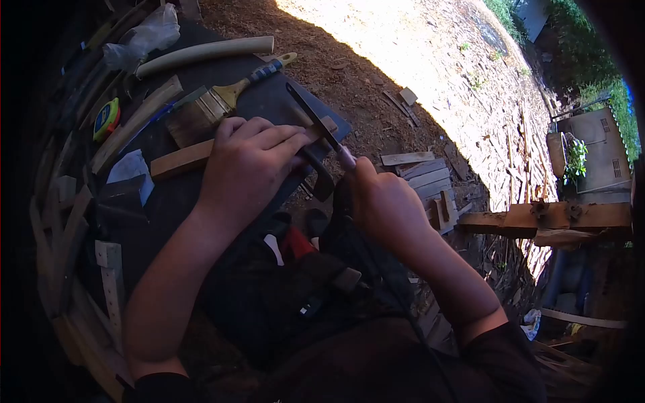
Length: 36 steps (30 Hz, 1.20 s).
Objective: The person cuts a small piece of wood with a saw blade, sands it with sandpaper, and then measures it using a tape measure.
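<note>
A strip of wood (180, 160) lies across the dark table, its far end near the table's edge. My left hand (252, 158) is closed over this strip and presses it down. In my right hand (386, 198) is the handle of a long, narrow dark blade (313, 115), a saw or file. The blade crosses the end of the strip, just beyond my left fingertips. A curved dark piece (321, 176) hangs at the table's edge between my hands; what it belongs to is unclear.
On the dark table (259, 101) lie a paintbrush (235, 91), a curved wooden piece (205, 55), a tape measure (106, 119) and a plastic bag (144, 39). Wood pieces line the left side. Planks (426, 178) lie on the ground at right, near a wooden beam (564, 216).
</note>
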Available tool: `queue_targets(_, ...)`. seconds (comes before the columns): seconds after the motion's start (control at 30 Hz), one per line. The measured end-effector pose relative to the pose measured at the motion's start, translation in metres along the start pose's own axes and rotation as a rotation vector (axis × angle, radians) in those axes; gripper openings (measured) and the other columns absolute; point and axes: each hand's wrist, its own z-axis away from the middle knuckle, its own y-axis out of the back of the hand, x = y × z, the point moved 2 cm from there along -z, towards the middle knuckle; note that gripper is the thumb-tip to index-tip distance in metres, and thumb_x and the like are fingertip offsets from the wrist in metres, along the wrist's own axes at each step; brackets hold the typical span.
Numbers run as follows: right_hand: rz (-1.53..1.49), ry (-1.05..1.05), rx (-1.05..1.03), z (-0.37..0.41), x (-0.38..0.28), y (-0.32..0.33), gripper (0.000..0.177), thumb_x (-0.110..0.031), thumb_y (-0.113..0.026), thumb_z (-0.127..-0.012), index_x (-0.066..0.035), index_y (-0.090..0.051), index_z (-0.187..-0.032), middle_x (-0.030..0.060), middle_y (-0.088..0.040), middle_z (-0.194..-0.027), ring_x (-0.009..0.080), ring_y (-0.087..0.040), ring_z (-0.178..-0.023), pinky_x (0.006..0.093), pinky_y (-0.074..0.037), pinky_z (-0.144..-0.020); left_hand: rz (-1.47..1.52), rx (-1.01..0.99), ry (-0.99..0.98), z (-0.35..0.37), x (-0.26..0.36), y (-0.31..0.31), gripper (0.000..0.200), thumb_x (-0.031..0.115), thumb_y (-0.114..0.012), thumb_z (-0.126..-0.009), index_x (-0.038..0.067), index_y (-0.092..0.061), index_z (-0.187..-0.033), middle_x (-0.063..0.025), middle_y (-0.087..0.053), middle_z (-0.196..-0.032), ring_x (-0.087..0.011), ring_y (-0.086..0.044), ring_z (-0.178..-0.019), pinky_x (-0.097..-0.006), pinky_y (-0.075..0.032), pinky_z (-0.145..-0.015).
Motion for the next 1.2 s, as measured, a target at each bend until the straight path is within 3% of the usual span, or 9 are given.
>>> queue_targets(0.03, -0.041, -0.038, -0.011, 0.015, 0.0, 0.002, 0.018, -0.019, -0.061, -0.103, -0.006, -0.049, -0.105, 0.0253, -0.064, -0.067, 0.0511, -0.066, -0.065, 0.0626, -0.048, -0.057, -0.007, -0.002, -0.005, 0.002, -0.003, 0.004, 0.038, 0.011, -0.081, -0.083, 0.014, -0.075, -0.121, 0.0025, -0.074, -0.125, -0.0173, -0.068, -0.111, -0.0389, -0.043, -0.1)
queue_targets(0.1, 0.033, -0.048, -0.091, 0.055, 0.027, 0.024, 0.015, -0.016, -0.061, -0.103, -0.006, -0.05, -0.104, 0.0224, -0.061, -0.063, 0.046, -0.065, -0.061, 0.0584, -0.046, -0.053, 0.008, 0.03, 0.002, -0.006, 0.005, -0.006, 0.038, 0.011, -0.082, -0.082, 0.014, -0.075, -0.119, 0.0022, -0.074, -0.125, -0.0176, -0.068, -0.111, -0.0388, -0.044, -0.099)
queue_targets(0.3, -0.056, 0.094, -0.045, 0.088, 0.042, 0.041, 0.016, -0.016, -0.063, -0.103, -0.007, -0.051, -0.097, 0.0142, -0.058, -0.057, 0.0384, -0.061, -0.049, 0.0507, -0.044, -0.045, 0.027, -0.009, -0.001, -0.01, 0.004, 0.001, 0.039, 0.009, -0.083, -0.079, 0.012, -0.075, -0.117, 0.0013, -0.074, -0.124, -0.0199, -0.068, -0.111, -0.0395, -0.044, -0.099)
queue_targets(0.5, -0.263, 0.011, 0.034, 0.085, 0.091, 0.003, 0.015, -0.015, -0.062, -0.104, -0.005, -0.053, -0.097, 0.0164, -0.061, -0.064, 0.0392, -0.065, -0.059, 0.049, -0.047, -0.053, 0.028, -0.036, 0.002, -0.013, 0.005, 0.003, 0.044, 0.004, -0.084, -0.074, 0.012, -0.075, -0.117, -0.0008, -0.074, -0.125, -0.0222, -0.068, -0.112, -0.0396, -0.043, -0.099)
queue_targets(0.63, -0.611, -0.099, 0.034, 0.069, 0.123, -0.039, 0.012, -0.015, -0.061, -0.105, -0.003, -0.058, -0.108, 0.0179, -0.061, -0.067, 0.0385, -0.065, -0.061, 0.0463, -0.048, -0.057, 0.012, -0.047, 0.008, -0.014, 0.008, 0.004, 0.046, 0.004, -0.084, -0.072, 0.012, -0.075, -0.116, -0.0016, -0.074, -0.124, -0.0227, -0.069, -0.111, -0.04, -0.043, -0.098)
queue_targets(0.67, -0.682, -0.154, -0.017, 0.066, 0.135, -0.057, 0.016, -0.018, -0.059, -0.108, -0.002, -0.06, -0.106, 0.0133, -0.061, -0.066, 0.0287, -0.064, -0.056, 0.0399, -0.049, -0.054, 0.006, -0.046, 0.012, -0.015, 0.009, 0.004, 0.046, 0.004, -0.084, -0.072, 0.012, -0.075, -0.116, -0.0018, -0.074, -0.124, -0.0228, -0.069, -0.111, -0.0401, -0.043, -0.097)
queue_targets(0.8, -0.946, -0.405, -0.198, 0.055, 0.156, -0.105, 0.031, -0.027, -0.058, -0.11, -0.002, -0.063, -0.092, 0.0033, -0.064, -0.066, 0.0115, -0.062, -0.053, 0.0293, -0.051, -0.05, 0.014, -0.059, 0.017, -0.017, 0.006, 0.005, 0.049, 0.004, -0.084, -0.069, 0.012, -0.076, -0.116, -0.0025, -0.074, -0.122, -0.0235, -0.069, -0.109, -0.0396, -0.043, -0.095)
queue_targets(0.93, -1.002, -0.523, -0.192, 0.05, 0.171, -0.128, 0.039, -0.028, -0.059, -0.109, -0.001, -0.062, -0.081, 0.0043, -0.063, -0.062, 0.013, -0.061, -0.048, 0.0307, -0.049, -0.046, 0.026, -0.064, 0.026, -0.018, 0.005, 0.005, 0.052, 0.004, -0.085, -0.065, 0.013, -0.076, -0.115, -0.0013, -0.075, -0.12, -0.0225, -0.069, -0.107, -0.0389, -0.043, -0.093)
queue_targets(1.2, -1.263, -0.593, -0.1, 0.047, 0.185, -0.153, 0.039, -0.031, -0.058, -0.11, -0.003, -0.058, -0.084, 0.0035, -0.057, -0.058, 0.0114, -0.055, -0.043, 0.0267, -0.044, -0.04, 0.025, -0.066, 0.026, -0.019, 0.003, 0.003, 0.052, 0.004, -0.085, -0.063, 0.014, -0.078, -0.114, -0.0005, -0.076, -0.119, -0.0225, -0.069, -0.104, -0.0391, -0.043, -0.091)
